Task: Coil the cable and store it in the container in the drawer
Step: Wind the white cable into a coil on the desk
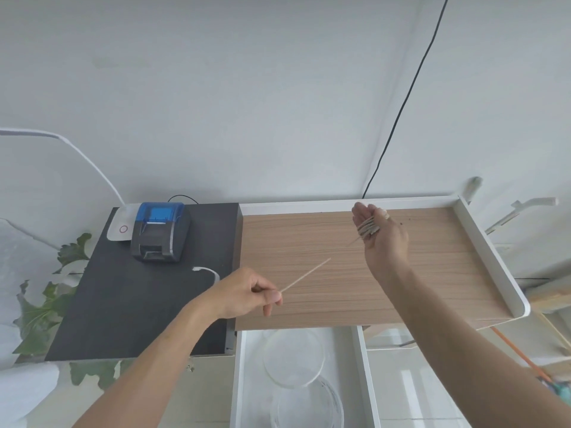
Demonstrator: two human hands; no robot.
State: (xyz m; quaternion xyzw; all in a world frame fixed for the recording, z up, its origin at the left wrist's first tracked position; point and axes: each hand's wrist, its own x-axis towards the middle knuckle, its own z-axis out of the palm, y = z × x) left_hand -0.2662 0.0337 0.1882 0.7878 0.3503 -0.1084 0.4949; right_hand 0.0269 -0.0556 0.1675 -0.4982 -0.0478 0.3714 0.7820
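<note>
A thin beige cable (pixel 306 274) runs taut across the wooden desk between my two hands. My right hand (pixel 381 233) is raised over the back of the desk, with several loops of the cable wound around its fingers. My left hand (pixel 247 293) pinches the free end of the cable between thumb and forefinger, near the desk's front left. Below the desk's front edge the white drawer (pixel 239 381) stands open. Inside it sit a clear round container (pixel 309 403) and its clear round lid (pixel 293 356) beside it.
A blue and grey receipt printer (pixel 160 231) stands on a black cabinet top (pixel 123 304) at the left, with a white device (pixel 119 227) behind it and a short white cable (pixel 207 271) nearby. A black wire (pixel 401 109) hangs down the wall. The wooden desk (pixel 432 273) has a raised white rim. Green leaves (pixel 46 304) show at the far left.
</note>
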